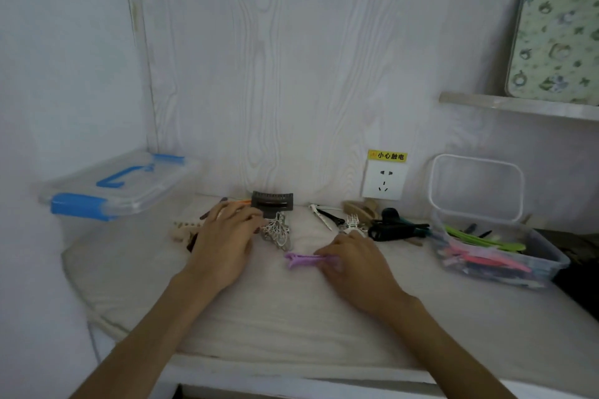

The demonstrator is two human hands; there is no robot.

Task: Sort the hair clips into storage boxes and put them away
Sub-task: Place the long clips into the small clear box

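On the soft white mat (291, 317), the right hand (356, 269) pinches a purple plastic clip (304, 260) (slim, beak-shaped).

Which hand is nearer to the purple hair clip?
Right. The right hand pinches one end of the purple hair clip. The left hand rests farther left, beside the silver leaf clip, apart from the purple one.

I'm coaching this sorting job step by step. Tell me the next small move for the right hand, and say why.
Probably lift the purple clip and carry it right to the open clear box. The right hand has its grip on that clip's end, low over the white mat, and that box already holds similar long flat clips in pink and green, its lid propped up behind it.
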